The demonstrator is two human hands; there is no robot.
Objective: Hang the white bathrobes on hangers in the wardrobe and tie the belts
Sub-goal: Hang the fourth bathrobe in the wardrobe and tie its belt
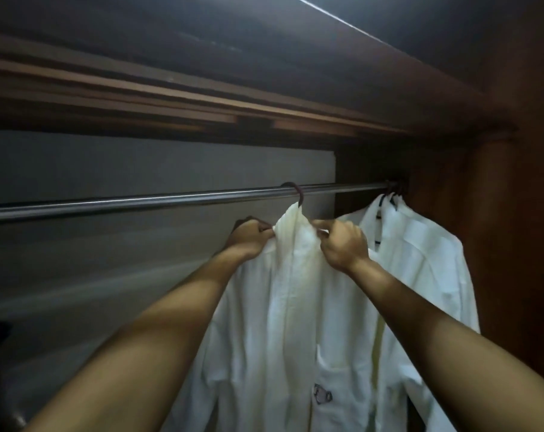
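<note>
Two hands, left hand (250, 236) and right hand (342, 243), clamped on the collar of the soft, limp bathrobe (283, 307); likely best gripped there, near hanger hook (297, 194).

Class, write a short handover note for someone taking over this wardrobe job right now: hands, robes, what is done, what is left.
Left hand and right hand each grip the collar of the middle bathrobe, one on each side.
Its hanger hook is on the rail.
Other white robes hang at the rail's right end.
Done: the robe is hung.
Left: straighten the collar; no belt tie is visible, so check it.
</note>
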